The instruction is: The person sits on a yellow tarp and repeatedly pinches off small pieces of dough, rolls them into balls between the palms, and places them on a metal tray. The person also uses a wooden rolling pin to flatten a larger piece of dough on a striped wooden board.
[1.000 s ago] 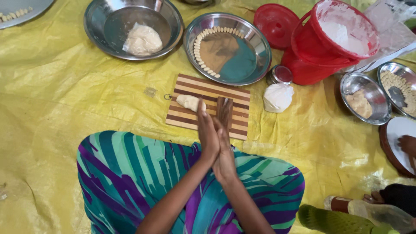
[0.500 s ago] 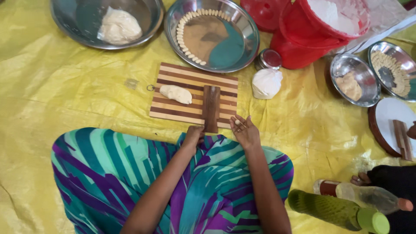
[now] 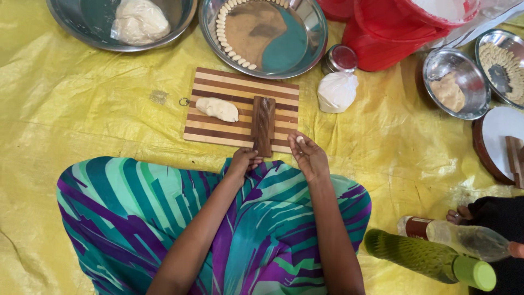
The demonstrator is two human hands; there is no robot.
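On the striped board [image 3: 240, 109], down on the yellow sheet [image 3: 71, 109], sits the ridged paddle [image 3: 263, 124], lying lengthways, its near end poking off the board's edge. The left hand [image 3: 244, 162] has its fingers curled at that near end, touching or pinching it; I can't tell which. The right hand [image 3: 309, 158] hovers palm-up just beside the board, fingers closed lightly round a tiny dough bit [image 3: 299, 140] at the tips.

Risks, as I judge them: that bit is small and only lightly held, so it could slip off and land on the sheet or in the lap. The paddle overhangs the board, so a hard press near that end might tip it or skid it. And the dough lump [image 3: 217, 108] sits uncovered on the board; it may dry out.

Now the count. One board, one paddle, one lump on it, one bit in the fingers. Four steel bowls in view: one with a big dough mass [image 3: 139, 22], one plate-bowl [image 3: 263, 37] with a curved row of shaped pieces, too many to count surely, and two more at the right [image 3: 456, 82]. One small tin [image 3: 339, 58], one white bag [image 3: 337, 92], one red bucket [image 3: 393, 33], two bottles [image 3: 431, 259] lower right, where another person's foot shows.
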